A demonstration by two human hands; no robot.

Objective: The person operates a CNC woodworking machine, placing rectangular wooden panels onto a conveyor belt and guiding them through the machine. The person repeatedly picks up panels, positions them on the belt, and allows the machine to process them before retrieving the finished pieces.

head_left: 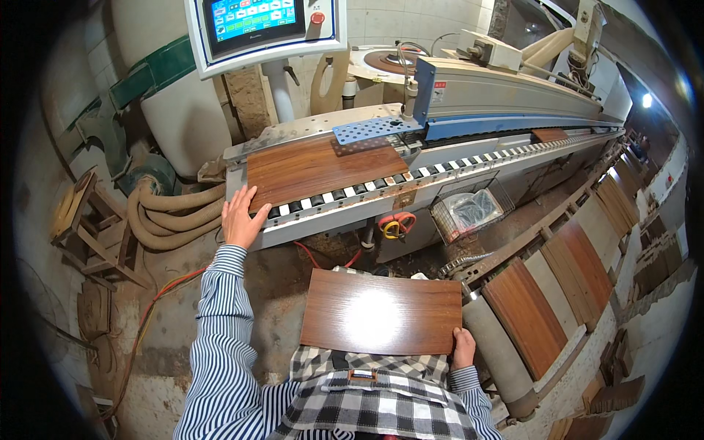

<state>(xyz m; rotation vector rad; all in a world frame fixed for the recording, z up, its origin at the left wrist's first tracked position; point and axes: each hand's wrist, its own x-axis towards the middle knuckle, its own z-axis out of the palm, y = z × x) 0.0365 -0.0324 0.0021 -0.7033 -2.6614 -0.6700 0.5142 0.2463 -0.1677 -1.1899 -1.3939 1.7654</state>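
Observation:
A brown wood-grain board [308, 176] lies on the machine's infeed beside a roller track [337, 196] and reaches under a perforated blue plate [378, 131]. My left hand [242, 216] rests on that board's near left corner, fingers apart. A second wood-grain board [367, 308], with a bright glare on it, is held flat at my waist over a black-and-white checked cloth [378, 396]. My right hand [460, 346] grips its right edge.
A control screen [253, 26] stands above the machine. Thick hoses [161, 227] and a wooden stool [88, 227] are at left. A wire basket [469, 209] hangs below the track. Stacked boards [524, 315] line a roller conveyor [491, 356] at right. A distant person [638, 147] is partly visible.

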